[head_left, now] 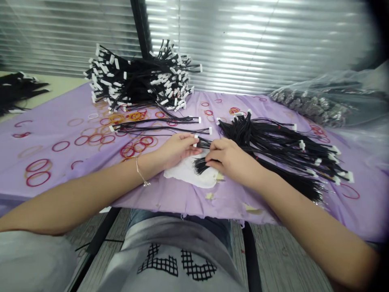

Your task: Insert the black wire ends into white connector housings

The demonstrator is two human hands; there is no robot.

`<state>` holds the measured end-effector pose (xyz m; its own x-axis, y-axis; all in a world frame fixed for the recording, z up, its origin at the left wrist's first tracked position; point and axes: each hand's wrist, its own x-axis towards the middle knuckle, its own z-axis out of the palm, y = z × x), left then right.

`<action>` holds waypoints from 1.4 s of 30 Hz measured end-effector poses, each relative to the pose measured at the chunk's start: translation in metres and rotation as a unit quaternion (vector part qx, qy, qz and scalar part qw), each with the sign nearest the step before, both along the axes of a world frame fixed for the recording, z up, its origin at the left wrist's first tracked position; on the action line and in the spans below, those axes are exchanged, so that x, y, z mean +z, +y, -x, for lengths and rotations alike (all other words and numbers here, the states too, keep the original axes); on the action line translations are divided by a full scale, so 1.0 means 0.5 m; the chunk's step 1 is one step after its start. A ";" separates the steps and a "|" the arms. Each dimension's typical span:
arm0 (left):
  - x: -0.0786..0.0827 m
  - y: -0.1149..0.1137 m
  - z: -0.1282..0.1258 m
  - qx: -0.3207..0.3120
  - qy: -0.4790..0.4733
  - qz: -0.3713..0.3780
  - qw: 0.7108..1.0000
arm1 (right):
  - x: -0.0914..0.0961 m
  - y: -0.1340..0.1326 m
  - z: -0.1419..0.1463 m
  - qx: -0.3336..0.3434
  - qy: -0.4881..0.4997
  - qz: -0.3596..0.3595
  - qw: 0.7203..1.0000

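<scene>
Black wire bunch (205, 142) lies low over the near middle of the purple cloth (152, 194), above a white scrap (185, 173), with the left hand (178, 150) pinching its white-plugged end and the right hand (231, 159) clenched around its strands. Just beyond the right hand a loose sheaf of wires (273, 140) fans rightward, and rubber bands (100, 138) are strewn to the left. Farthest back, a tangled heap of plugged wires (136, 79) sits before the blinds (258, 40).

Closed grey window blinds (258, 44) split by a dark post (141, 28), behind a purple-clothed table (48, 132), above grey plank flooring (279, 251).
</scene>
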<state>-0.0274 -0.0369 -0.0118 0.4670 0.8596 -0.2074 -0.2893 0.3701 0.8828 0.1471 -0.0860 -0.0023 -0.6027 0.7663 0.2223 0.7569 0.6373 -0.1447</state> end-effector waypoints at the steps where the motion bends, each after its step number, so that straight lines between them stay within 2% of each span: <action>1: -0.001 0.001 0.000 -0.005 0.004 -0.004 1.000 | -0.002 0.000 -0.001 0.002 0.002 0.011 1.000; 4: -0.004 0.004 0.005 -0.030 0.020 -0.013 0.999 | -0.004 -0.003 -0.001 0.004 0.000 0.024 1.000; 9: -0.006 0.010 0.022 -0.063 0.071 -0.020 0.995 | 0.009 -0.008 0.005 -0.044 0.038 0.064 0.996; 12: -0.001 0.008 0.029 -0.091 0.093 -0.023 0.991 | 0.015 -0.008 0.006 -0.025 0.096 0.077 0.992; 15: 0.003 0.005 0.034 -0.120 0.082 -0.026 0.989 | 0.016 -0.007 0.005 0.002 0.134 0.058 0.989; 20: 0.005 0.001 0.036 -0.119 0.080 -0.005 0.990 | 0.014 -0.005 0.003 0.006 0.170 0.061 0.983; 28: 0.002 0.001 0.036 -0.111 0.075 0.007 0.991 | 0.015 -0.001 0.001 0.022 0.162 0.068 0.984; 33: -0.006 0.010 0.037 -0.115 0.082 0.009 0.990 | 0.012 0.008 -0.004 0.094 0.094 0.089 0.987; 35: -0.009 0.010 0.038 -0.121 0.083 -0.002 0.989 | 0.011 0.011 -0.005 0.102 0.095 0.083 0.987; 38: -0.012 0.004 0.042 -0.123 0.072 -0.040 0.989 | 0.008 0.011 -0.004 0.072 0.137 0.098 0.983; 42: -0.012 -0.008 0.044 -0.121 0.084 -0.051 0.988 | 0.002 0.009 0.005 -0.010 0.208 0.165 0.964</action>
